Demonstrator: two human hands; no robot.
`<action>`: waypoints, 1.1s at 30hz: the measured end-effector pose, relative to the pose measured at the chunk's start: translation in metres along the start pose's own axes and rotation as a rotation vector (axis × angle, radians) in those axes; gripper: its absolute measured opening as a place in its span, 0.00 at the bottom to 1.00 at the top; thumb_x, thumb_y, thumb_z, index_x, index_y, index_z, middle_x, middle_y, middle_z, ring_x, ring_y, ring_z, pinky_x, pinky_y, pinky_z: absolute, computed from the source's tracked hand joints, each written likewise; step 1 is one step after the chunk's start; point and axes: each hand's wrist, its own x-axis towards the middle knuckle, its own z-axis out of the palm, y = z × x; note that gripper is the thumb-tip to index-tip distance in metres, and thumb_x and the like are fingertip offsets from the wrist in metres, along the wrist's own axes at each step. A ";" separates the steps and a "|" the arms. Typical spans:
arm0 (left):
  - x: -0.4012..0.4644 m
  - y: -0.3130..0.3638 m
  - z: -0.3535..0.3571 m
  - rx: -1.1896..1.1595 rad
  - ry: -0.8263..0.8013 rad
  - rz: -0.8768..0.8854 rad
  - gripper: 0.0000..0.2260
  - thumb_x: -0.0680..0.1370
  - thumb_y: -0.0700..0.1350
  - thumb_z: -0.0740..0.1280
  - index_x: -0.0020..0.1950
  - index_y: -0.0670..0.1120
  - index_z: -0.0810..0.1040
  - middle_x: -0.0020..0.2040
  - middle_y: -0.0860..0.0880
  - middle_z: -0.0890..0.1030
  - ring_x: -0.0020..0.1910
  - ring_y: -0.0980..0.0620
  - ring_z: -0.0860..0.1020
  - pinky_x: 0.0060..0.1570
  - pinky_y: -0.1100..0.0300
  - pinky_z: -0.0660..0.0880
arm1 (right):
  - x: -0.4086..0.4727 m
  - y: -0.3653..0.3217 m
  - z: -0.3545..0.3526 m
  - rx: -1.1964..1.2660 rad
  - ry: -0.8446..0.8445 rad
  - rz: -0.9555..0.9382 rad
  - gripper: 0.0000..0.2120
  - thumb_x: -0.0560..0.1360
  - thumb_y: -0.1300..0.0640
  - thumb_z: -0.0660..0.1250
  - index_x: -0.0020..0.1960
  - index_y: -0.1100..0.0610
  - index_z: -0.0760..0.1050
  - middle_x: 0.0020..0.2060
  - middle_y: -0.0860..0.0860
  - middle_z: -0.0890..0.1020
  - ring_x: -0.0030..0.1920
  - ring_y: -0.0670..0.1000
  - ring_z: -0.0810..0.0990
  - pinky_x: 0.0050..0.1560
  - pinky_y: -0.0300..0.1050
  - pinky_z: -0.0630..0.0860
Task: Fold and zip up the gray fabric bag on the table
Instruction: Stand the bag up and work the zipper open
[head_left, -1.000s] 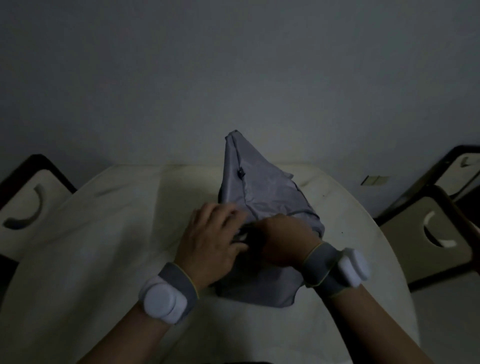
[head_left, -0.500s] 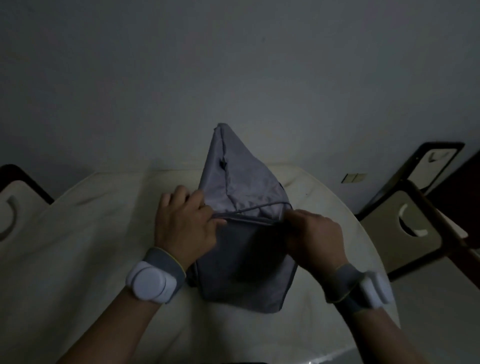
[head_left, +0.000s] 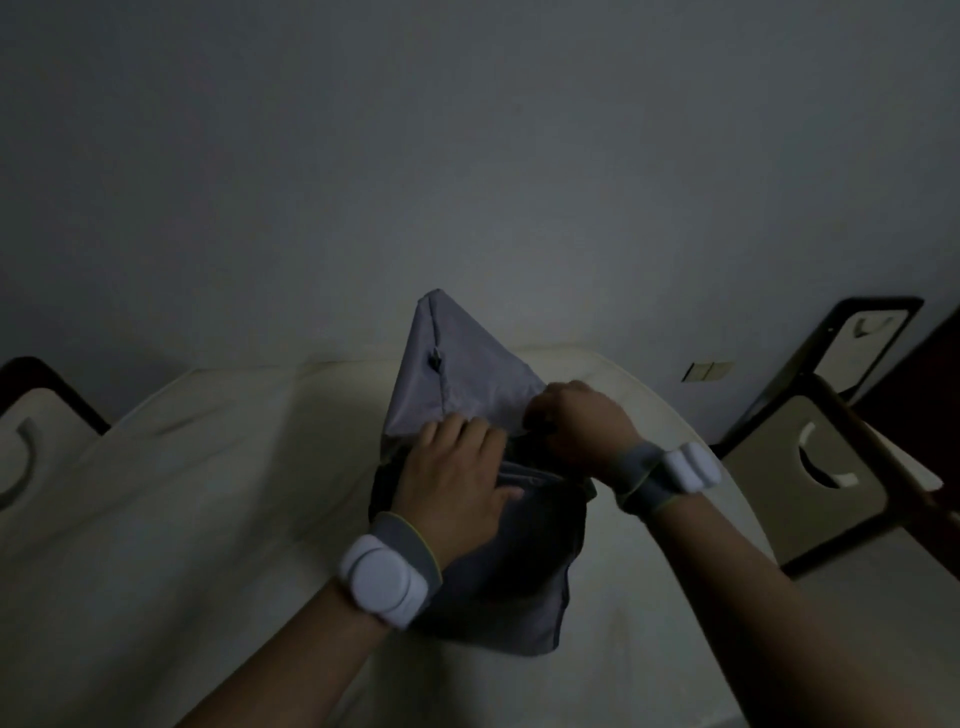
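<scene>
Dim lighting throughout; fine detail limited.

Gray fabric bag (head_left: 467, 384) located at centre of round pale tabletop (head_left: 208, 493), toward the far edge. Upper portion raised into a peak against the wall (head_left: 467, 156); lower portion lying flat and darker, reaching toward the near side. Small dark zipper pull (head_left: 435, 359) visible on the seam along the left side of the peak, well above both hands.

Left hand (head_left: 457, 488) placed palm down on the middle of the bag, fingers (head_left: 467, 434) curled over the fold line where raised and flat portions meet. Pressing on the cloth; whether any cloth is pinched beneath the fingers cannot be told.

Right hand (head_left: 576, 421) closed into a fist at the right end of the same fold line, clamped on the bag's edge. Exact item inside the fist hidden by the knuckles.

Hands close together, a narrow gap of dark cloth between them, not touching.

Gray wristband with white round module on left wrist (head_left: 387, 577); matching band and module on right wrist (head_left: 675, 470).

Chair with pale seat and dark frame (head_left: 810, 467) just beside the right of the tabletop; second similar chair (head_left: 31, 426) at the left edge. Small pale wall plate (head_left: 707, 370) low on the wall at right.
</scene>
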 end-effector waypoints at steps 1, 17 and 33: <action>0.005 0.000 0.001 0.002 -0.013 -0.010 0.22 0.71 0.63 0.64 0.55 0.48 0.73 0.51 0.48 0.76 0.52 0.44 0.72 0.50 0.51 0.70 | 0.005 0.001 0.004 0.006 0.022 0.006 0.07 0.72 0.51 0.68 0.48 0.46 0.80 0.49 0.54 0.80 0.49 0.59 0.80 0.46 0.48 0.76; 0.016 -0.003 0.017 0.110 -0.018 0.170 0.09 0.61 0.48 0.67 0.36 0.44 0.78 0.36 0.45 0.77 0.39 0.44 0.75 0.41 0.55 0.70 | -0.046 -0.015 -0.018 -0.002 -0.116 -0.078 0.47 0.60 0.24 0.65 0.71 0.48 0.64 0.68 0.50 0.69 0.69 0.56 0.65 0.69 0.56 0.65; -0.034 -0.070 0.006 -0.247 0.138 -0.159 0.19 0.70 0.57 0.72 0.51 0.44 0.78 0.48 0.47 0.78 0.48 0.46 0.74 0.49 0.56 0.71 | -0.038 -0.017 0.009 -0.110 -0.076 -0.028 0.12 0.74 0.53 0.63 0.56 0.53 0.76 0.51 0.54 0.80 0.53 0.58 0.78 0.50 0.50 0.76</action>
